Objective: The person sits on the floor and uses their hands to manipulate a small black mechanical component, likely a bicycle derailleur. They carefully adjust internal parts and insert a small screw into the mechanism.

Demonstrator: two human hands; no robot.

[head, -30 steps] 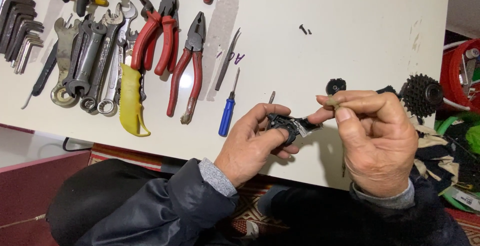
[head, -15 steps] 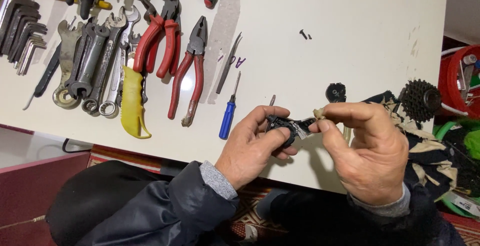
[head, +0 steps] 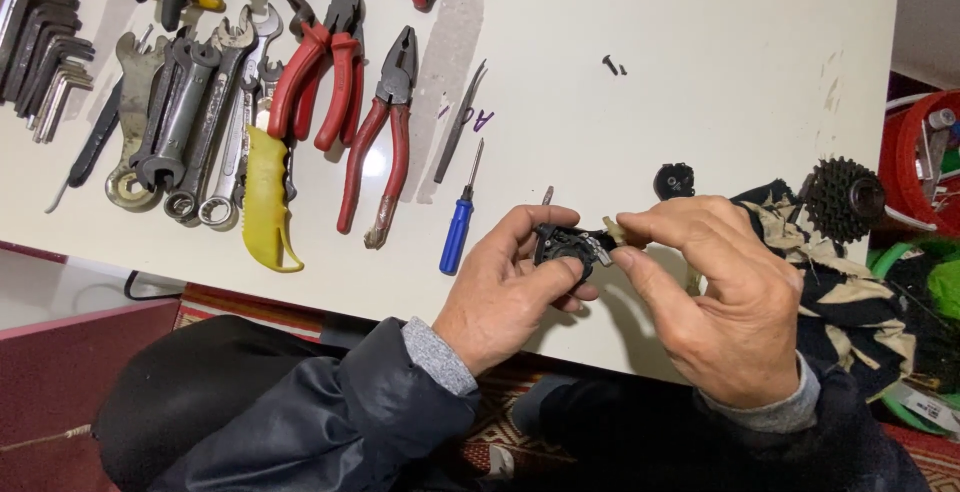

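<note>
Left hand (head: 505,287) gripped small black mechanism (head: 562,244); right hand (head: 715,292) pinched pale bit (head: 612,236) at its end. Prob mid-fitting, needed steady fingers w/ fine alignment next.

White table (head: 700,42): red-handled pliers (head: 385,137) and a bigger red pair (head: 320,82) beside them, wrenches (head: 185,132) fanned to their left, hex keys (head: 45,67) at far left. Yellow-handled tool (head: 265,202) below the wrenches. Blue-handled screwdriver (head: 458,232) near the front edge, thin metal pick (head: 460,122) above it. Small black screw (head: 610,65) alone mid-table. Sprocket cluster (head: 845,197) on a patterned rag (head: 850,282), right edge. Red tub (head: 925,147) beyond.
</note>
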